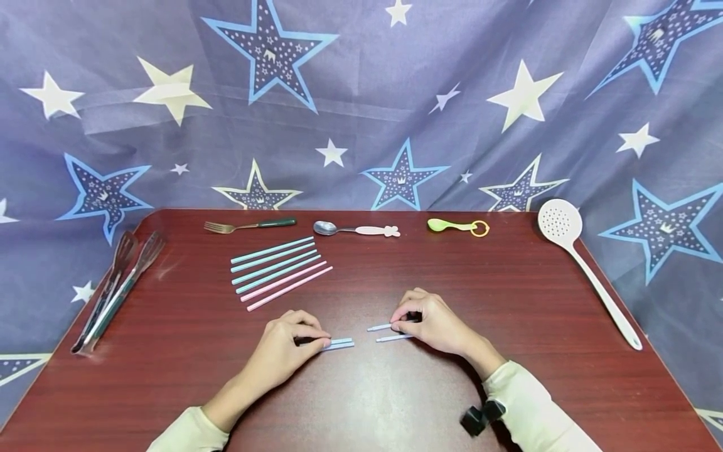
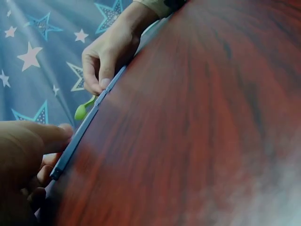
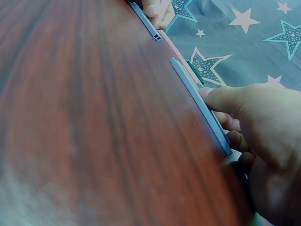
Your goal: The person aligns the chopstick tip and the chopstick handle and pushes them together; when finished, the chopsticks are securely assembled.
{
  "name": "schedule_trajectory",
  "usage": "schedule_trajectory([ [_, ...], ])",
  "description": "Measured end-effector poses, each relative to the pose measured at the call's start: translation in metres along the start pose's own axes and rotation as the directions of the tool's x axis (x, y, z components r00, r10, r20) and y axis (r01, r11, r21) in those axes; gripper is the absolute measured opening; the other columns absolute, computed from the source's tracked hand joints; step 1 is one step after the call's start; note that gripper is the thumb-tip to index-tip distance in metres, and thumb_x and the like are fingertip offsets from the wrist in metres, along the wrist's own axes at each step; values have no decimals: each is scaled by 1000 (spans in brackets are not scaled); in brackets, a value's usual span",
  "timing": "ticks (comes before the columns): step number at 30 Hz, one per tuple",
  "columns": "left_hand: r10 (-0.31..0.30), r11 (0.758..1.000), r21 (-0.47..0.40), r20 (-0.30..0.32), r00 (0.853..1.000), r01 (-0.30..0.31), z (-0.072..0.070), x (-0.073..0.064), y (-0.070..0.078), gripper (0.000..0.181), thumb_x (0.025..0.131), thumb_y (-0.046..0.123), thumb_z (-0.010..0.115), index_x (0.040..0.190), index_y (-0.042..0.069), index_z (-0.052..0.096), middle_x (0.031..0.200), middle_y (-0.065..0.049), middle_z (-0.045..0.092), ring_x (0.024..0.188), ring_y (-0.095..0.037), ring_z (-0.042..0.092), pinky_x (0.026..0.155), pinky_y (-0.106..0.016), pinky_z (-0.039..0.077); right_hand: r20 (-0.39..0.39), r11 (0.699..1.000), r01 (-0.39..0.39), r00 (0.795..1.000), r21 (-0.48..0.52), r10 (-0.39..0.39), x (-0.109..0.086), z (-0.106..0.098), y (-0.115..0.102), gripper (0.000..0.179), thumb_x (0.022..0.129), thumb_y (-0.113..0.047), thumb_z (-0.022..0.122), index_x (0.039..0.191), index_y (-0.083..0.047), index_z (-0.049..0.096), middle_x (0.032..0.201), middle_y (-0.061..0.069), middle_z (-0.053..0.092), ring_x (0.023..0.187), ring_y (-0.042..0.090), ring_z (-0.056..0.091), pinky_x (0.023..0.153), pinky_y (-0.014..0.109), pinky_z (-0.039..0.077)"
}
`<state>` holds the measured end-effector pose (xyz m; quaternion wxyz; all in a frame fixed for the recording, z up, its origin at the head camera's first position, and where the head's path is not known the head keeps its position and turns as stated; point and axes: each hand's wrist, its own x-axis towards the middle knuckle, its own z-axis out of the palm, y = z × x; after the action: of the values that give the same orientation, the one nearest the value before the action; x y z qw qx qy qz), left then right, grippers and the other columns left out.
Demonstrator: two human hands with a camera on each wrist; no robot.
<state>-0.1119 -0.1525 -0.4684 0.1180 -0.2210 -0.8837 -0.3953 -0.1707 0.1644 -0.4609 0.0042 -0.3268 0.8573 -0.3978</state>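
Observation:
My left hand (image 1: 277,348) rests low over the table, pinching the near ends of two short light blue sticks (image 1: 341,345) that lie side by side and point right. In the right wrist view, a small hollow shows in the end of a light blue stick (image 3: 157,37) there. Across a small gap, my right hand (image 1: 433,321) pinches a light blue stick (image 1: 380,328) with a narrower tip between thumb and finger. A second such stick (image 1: 393,339) lies just nearer, partly hidden under that hand. The two pairs are apart, their ends facing each other.
Behind my left hand lie several teal sticks (image 1: 272,249) and two pink sticks (image 1: 290,289). Along the back edge are a fork (image 1: 277,222), a spoon (image 1: 367,230) and a green spoon (image 1: 452,225). Tongs (image 1: 115,300) lie left, a white skimmer (image 1: 599,282) right.

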Motion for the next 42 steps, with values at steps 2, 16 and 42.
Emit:
schedule_trajectory([
  [2,-12,1000,-6,2,1000,12,1,-1,1,11,79,15,90,85,23,85,88,16,69,85,-2,57,69,-19,49,-1,1000,3,1000,-4,-3,-1,0,0,9,85,-12,85,85,-20,80,81,-15,67,83,7,57,73,23,47],
  [16,49,998,28,-13,999,-49,0,1,2,7,81,14,88,85,18,84,88,12,72,86,-5,63,73,-20,53,-1,1000,12,1000,-17,-13,-1,0,-1,8,86,-12,84,86,-20,80,82,-13,67,83,8,58,75,24,47],
  [42,-73,997,15,28,997,73,-1,3,6,10,81,17,88,84,23,81,91,16,70,89,-3,64,81,-26,54,-12,999,22,1000,-48,-22,-1,1,0,9,86,-13,83,86,-21,78,83,-14,66,83,8,55,75,24,46],
])
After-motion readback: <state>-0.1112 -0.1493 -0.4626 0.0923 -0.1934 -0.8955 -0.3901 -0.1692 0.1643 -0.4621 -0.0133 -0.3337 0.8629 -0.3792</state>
